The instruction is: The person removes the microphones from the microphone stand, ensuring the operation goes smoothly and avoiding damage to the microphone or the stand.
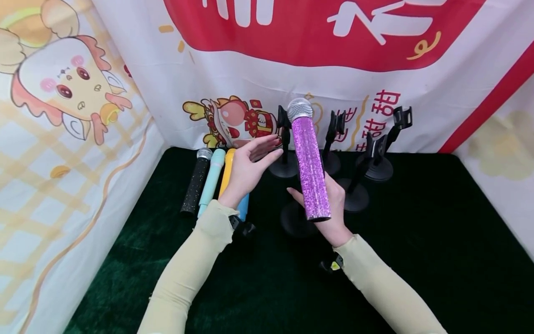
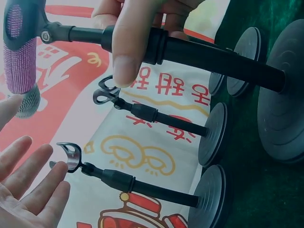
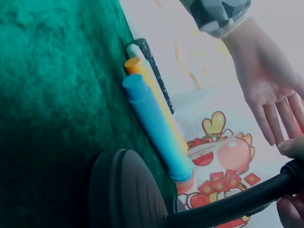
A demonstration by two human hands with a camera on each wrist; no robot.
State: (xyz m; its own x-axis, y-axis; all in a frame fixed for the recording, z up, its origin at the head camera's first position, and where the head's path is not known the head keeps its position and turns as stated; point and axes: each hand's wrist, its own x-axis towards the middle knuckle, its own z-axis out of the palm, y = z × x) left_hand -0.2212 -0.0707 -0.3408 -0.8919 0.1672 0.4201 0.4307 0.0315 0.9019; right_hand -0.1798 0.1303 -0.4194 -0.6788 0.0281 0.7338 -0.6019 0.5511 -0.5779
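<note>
A purple glittery microphone (image 1: 310, 171) with a silver mesh head sits in the clip of a black microphone stand (image 2: 223, 69), its head pointing up and away. My right hand (image 1: 333, 208) grips the stand's pole below the clip, thumb on one side and fingers behind. The stand's round base (image 1: 294, 222) is over the dark green cloth, partly hidden by the microphone. To the left of the microphone, my left hand (image 1: 246, 171) is held with fingers extended and nothing in it. Its fingertips are close to the microphone in the left wrist view.
Left of the stand lie a black speckled microphone (image 1: 196, 183), a mint one (image 1: 212, 178), a yellow one (image 1: 227, 171) and a blue one (image 3: 156, 128). Several black stands with bare clips, including one (image 1: 331, 162) at the back, stand before the printed backdrop (image 1: 250, 79).
</note>
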